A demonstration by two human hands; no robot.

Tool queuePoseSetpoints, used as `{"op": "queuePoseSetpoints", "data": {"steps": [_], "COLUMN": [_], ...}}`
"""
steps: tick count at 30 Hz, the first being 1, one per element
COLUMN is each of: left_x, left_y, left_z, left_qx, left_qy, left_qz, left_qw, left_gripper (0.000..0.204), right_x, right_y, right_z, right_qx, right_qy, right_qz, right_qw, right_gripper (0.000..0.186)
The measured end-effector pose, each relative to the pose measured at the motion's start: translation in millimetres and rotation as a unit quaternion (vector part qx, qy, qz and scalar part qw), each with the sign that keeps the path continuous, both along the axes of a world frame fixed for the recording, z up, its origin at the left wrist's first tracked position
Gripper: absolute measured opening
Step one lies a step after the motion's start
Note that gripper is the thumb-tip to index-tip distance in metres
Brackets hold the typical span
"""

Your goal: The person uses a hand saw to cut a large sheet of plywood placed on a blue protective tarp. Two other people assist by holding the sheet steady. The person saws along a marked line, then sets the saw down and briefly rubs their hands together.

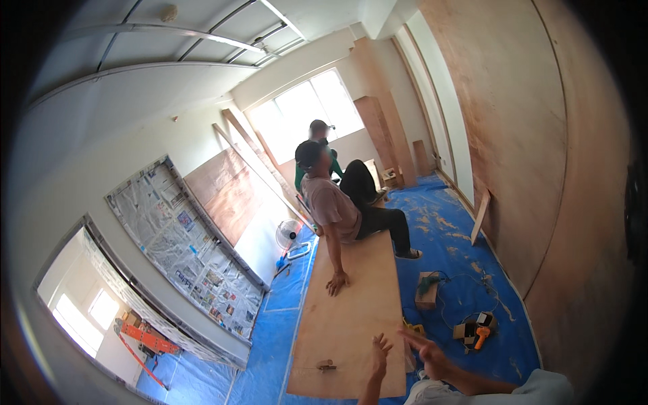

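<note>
My left hand [380, 352] is raised over the near right part of a plywood sheet [351, 310], its fingers apart and nothing in it. Close by on its right, my right hand [430, 352] is also raised, fingers stretched out, holding nothing that I can see. A small metal tool [327, 366], its kind too small to tell, lies on the sheet left of my hands. Just beyond my right hand is a yellow object [414, 327], partly hidden.
Two people [337, 202] sit at the sheet's far end, one leaning a hand [337, 282] on it. Blue sheeting [422, 209] covers the floor. An orange-handled tool [481, 336] and a green tool [426, 283] with a cord lie right. A fan [288, 233] stands left; boards lean on walls.
</note>
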State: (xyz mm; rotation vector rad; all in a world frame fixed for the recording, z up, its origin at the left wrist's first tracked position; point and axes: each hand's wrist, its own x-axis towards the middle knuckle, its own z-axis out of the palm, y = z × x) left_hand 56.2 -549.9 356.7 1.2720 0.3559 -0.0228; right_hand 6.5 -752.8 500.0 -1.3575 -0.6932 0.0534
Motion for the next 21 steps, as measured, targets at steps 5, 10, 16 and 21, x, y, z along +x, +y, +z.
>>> {"op": "queuePoseSetpoints", "data": {"steps": [5,10,16,21], "left_x": [-40,-67,-51,-58], "left_y": [-96,-84,-92,-59], "left_z": [43,103,116,53], "left_qx": [-0.219,-0.256,0.475,0.483], "left_qy": [-0.174,-0.124,-0.394,-0.414], "left_qz": [-0.089,-0.205,-0.117,-0.096], "left_qw": [0.956,0.936,0.778,0.765], "left_gripper": [0.083,0.091,0.075,0.08], "right_x": [40,126,72,7], "right_y": [25,-22,-4,37], "right_z": [-36,-92,-123,-98], "right_qx": [-0.296,-0.124,0.251,0.245], "right_qy": [-0.303,0.145,0.37,0.257], "right_qz": [-0.179,-0.195,0.023,0.141], "right_qw": [0.888,0.962,0.894,0.924], "right_gripper": [0.074,0.071,0.099,0.107]}}
